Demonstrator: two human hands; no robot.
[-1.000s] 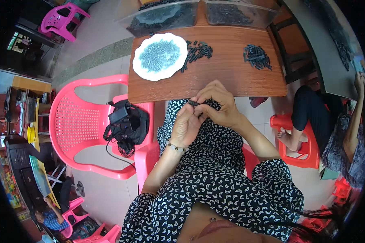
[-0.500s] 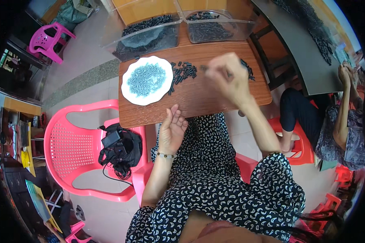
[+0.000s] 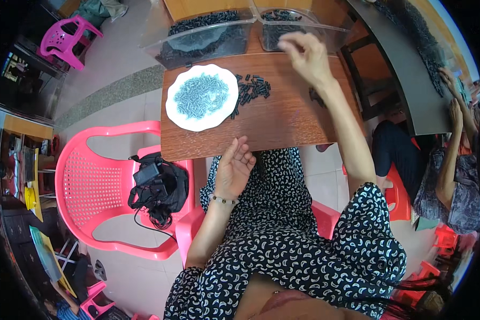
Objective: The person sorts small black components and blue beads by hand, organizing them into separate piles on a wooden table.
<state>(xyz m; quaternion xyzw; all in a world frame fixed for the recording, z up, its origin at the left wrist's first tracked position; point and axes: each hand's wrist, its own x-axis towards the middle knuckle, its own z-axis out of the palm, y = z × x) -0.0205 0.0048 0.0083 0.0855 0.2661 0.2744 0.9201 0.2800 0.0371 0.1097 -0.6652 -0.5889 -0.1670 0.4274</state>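
My left hand (image 3: 236,166) is at the table's near edge, palm turned up, fingers loosely bent and apart; I see nothing in it. My right hand (image 3: 308,57) is raised at the front of the right clear plastic bin (image 3: 330,38), its fingers bent with a gap by the thumb and no piece visible. A white scalloped plate (image 3: 198,125) holds many small clear tube-like pieces (image 3: 201,96). Beside it lies a loose pile of short black cylinders (image 3: 256,88). More dark pieces (image 3: 316,97) lie under my right forearm, partly hidden.
A left clear bin (image 3: 208,48) also holds black pieces at the back of the brown table (image 3: 272,125). A pink chair (image 3: 93,186) bears a black bag (image 3: 162,184). At right, another person's hands (image 3: 454,98) are by a dark table (image 3: 410,80) with black pieces.
My right hand has moved away from me, from above the table to the right bin, and its fingers have loosened. My left hand has barely moved. The view has shifted slightly.
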